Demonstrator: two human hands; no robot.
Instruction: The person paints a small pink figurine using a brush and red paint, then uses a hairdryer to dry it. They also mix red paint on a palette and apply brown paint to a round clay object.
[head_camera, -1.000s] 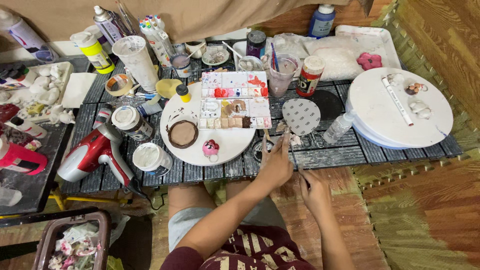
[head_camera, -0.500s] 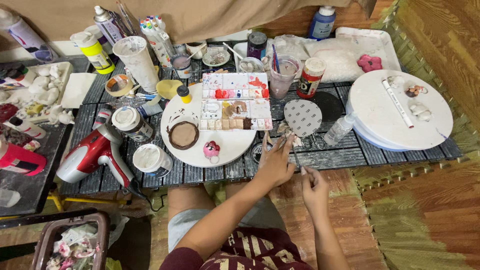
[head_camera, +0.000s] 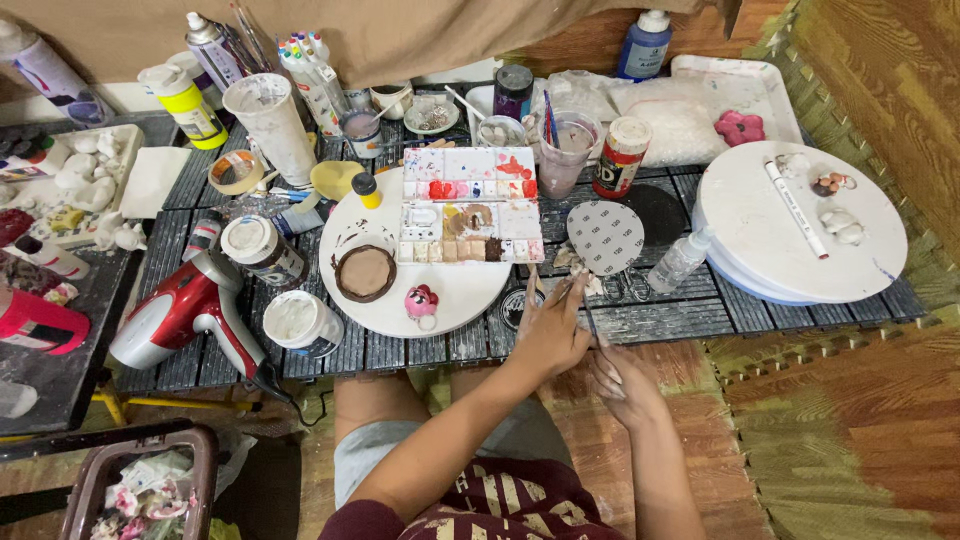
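**Q:** What's changed at your end in the last second?

**Me:** Not much. My right hand (head_camera: 622, 378) has slid up beside my left hand (head_camera: 552, 335), so the two now touch at the bench (head_camera: 660, 318) edge; before, they were a bit apart. Everything on the bench stayed put.

**Q:** What are the fingers doing?

**Me:** Left fingers (head_camera: 560, 300) are pressed together, reaching onto the bench edge around something thin, maybe a brush handle (head_camera: 563, 292), too small to tell for sure. Right fingers are curled in; I can't tell if they're pinching anything.

**Q:** And what's around them?

**Me:** Just past my left hand is the grey dotted disc (head_camera: 605, 237), with a small clear bottle (head_camera: 680, 262) to its right. Left of that sits the white round board (head_camera: 440, 300) carrying a brown clay ring (head_camera: 365, 272), a little pink figure (head_camera: 421, 301) and the paint palette (head_camera: 468, 205). The red hair dryer (head_camera: 180, 312) lies further left. Farther back stand a cloudy rinse cup (head_camera: 566, 148) and a red-labelled jar (head_camera: 621, 156). Off right is the white turntable (head_camera: 760, 250) with a marker (head_camera: 795, 209).
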